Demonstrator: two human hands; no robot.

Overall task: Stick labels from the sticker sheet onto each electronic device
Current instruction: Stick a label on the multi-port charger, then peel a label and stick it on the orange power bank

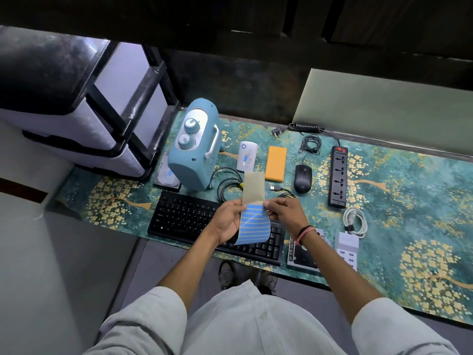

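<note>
Hands meet above the black keyboard (216, 224) at the tabletop's near edge: left hand (228, 221) grips the blue-striped sticker sheet (254, 217) along its left side, right hand (286, 212) pinches a label at its right edge. Farther back lie the orange rectangular power bank (276, 163) and black mouse (302, 178).

We hold the sticker sheet (254, 221) above the keyboard (194, 221), our left hand (230, 221) gripping its left edge and our right hand (285, 213) pinching at the top blue label. Beyond it on the desk (409, 201) stand a teal heater (194, 147), an orange power bank (276, 163), a mouse (302, 178) and a power strip (337, 176).
</note>
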